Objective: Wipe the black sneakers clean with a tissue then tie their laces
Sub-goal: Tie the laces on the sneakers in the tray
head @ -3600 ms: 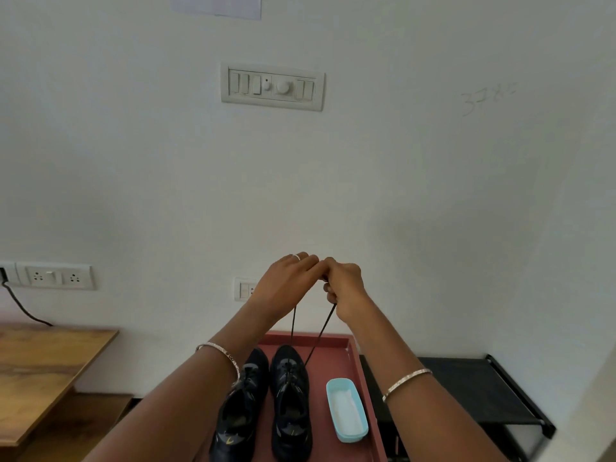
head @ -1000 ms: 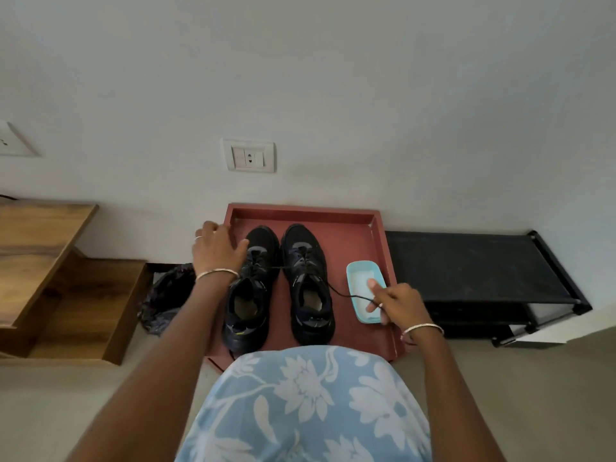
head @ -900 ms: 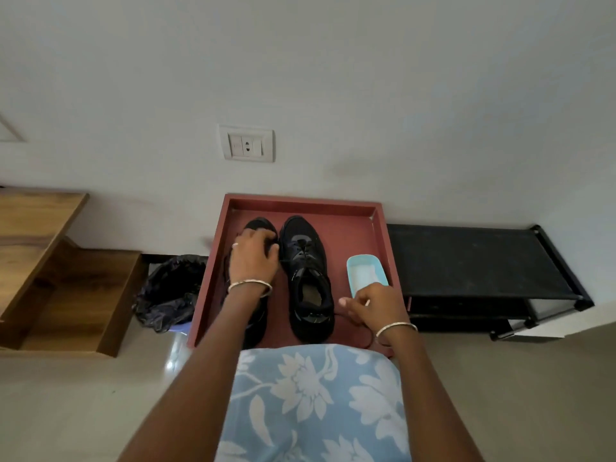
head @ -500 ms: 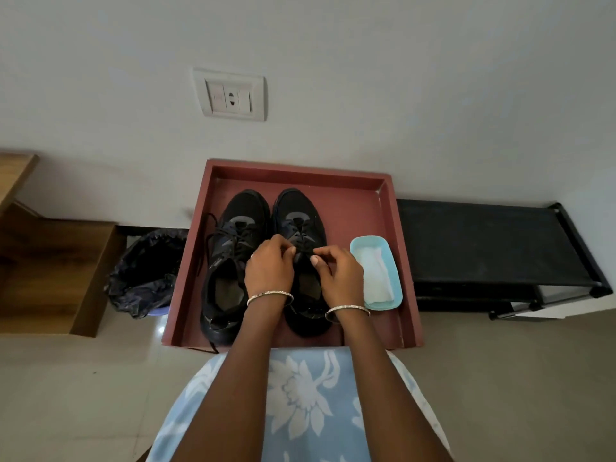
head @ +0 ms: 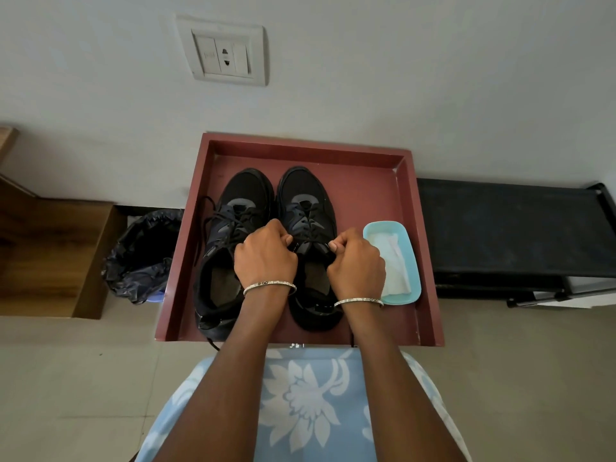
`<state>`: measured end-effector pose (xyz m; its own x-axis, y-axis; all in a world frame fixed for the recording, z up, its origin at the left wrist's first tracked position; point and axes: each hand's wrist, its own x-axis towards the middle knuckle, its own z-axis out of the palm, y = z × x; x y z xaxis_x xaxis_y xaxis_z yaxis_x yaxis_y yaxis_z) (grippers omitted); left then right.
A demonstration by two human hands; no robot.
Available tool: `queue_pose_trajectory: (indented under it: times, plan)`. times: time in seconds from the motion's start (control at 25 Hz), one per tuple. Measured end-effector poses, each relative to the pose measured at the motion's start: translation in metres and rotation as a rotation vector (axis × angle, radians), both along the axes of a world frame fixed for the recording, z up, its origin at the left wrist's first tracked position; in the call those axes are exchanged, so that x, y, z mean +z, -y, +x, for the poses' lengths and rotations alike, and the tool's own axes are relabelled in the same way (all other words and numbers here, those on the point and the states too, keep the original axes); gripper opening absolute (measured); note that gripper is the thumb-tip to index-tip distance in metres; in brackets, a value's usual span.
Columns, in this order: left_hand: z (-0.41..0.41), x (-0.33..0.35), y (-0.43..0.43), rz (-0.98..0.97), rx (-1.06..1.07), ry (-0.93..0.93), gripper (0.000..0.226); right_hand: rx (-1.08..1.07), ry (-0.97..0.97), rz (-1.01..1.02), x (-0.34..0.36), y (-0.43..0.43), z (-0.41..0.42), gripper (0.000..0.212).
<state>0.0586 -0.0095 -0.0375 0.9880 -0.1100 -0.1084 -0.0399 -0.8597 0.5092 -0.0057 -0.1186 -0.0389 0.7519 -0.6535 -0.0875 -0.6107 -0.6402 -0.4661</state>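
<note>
The tongue and upper eyelets of the right sneaker (head: 305, 201) are covered by the left hand (head: 265, 258) and the right hand (head: 356, 261). Of the lace (head: 310, 241) only a short span between them is seen; its ends are buried under curled fingers. The opening of the left sneaker (head: 246, 191) is partly masked by the left wrist. Part of the blue dish (head: 405, 235) and of the tissue (head: 396, 265) is hidden behind the right hand. Farther right, the black rack (head: 500, 228) is cut off by the picture's edge. Far left of the left hand, the wooden unit (head: 50, 255) is cut off likewise.
</note>
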Motion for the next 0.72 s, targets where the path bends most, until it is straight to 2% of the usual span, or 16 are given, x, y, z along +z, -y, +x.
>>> queue_pose_trajectory:
  times: [0.2, 0.4, 0.6, 0.72]
  plan:
    - [0.001, -0.001, 0.001, 0.082, -0.036, 0.048, 0.006, -0.013, 0.032, 0.009, -0.002, -0.002, 0.003, 0.007]
    - [0.01, -0.002, -0.01, 0.147, -0.199, 0.128, 0.011, 0.084, 0.096, 0.231, -0.003, 0.011, -0.003, 0.01]
    - [0.009, -0.002, -0.006, 0.183, -0.1, 0.058, 0.008, 0.011, -0.022, 0.099, -0.004, 0.012, 0.006, 0.022]
    - [0.009, 0.0, -0.005, 0.178, -0.16, 0.112, 0.011, 0.009, -0.013, 0.156, -0.007, 0.015, 0.005, 0.028]
